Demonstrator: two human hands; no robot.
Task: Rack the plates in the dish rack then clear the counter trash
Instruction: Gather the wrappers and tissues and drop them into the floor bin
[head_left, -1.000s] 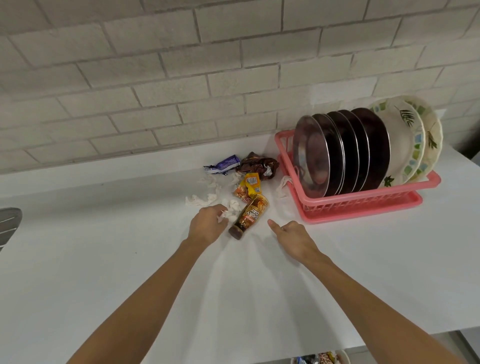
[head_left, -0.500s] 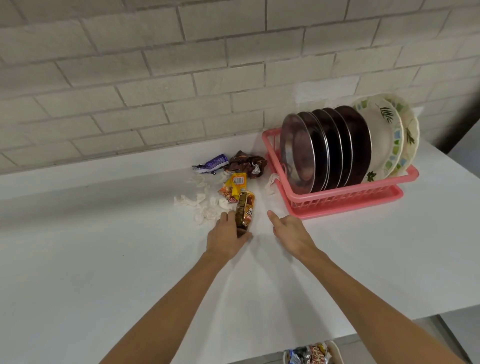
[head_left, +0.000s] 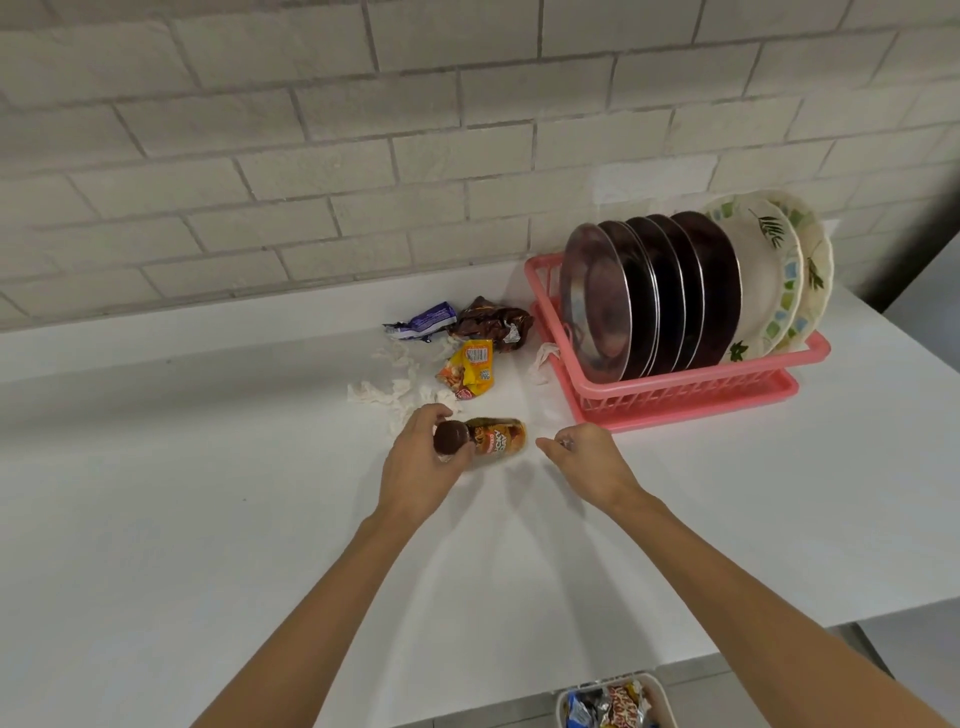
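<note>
My left hand (head_left: 421, 467) grips a small brown-capped bottle (head_left: 488, 439) with an orange label, holding it near the cap, lying sideways just above the white counter (head_left: 208, 493). My right hand (head_left: 582, 460) hovers beside the bottle's base, fingers loosely curled, holding nothing. Behind them lie a yellow snack wrapper (head_left: 470, 369), a brown wrapper (head_left: 493, 322), a purple wrapper (head_left: 423, 321) and torn white tissue scraps (head_left: 387, 392). The pink dish rack (head_left: 675, 397) at the right holds several steel plates (head_left: 592, 301) and two patterned plates (head_left: 769, 270) upright.
A white bin (head_left: 615, 701) with wrappers in it stands below the counter's front edge. A brick wall (head_left: 363, 156) backs the counter. A tissue scrap (head_left: 543, 358) lies against the rack's left side.
My left hand moved from the tissue to the bottle, closed on it and lifted it, turning it sideways. My right hand stayed beside it.
</note>
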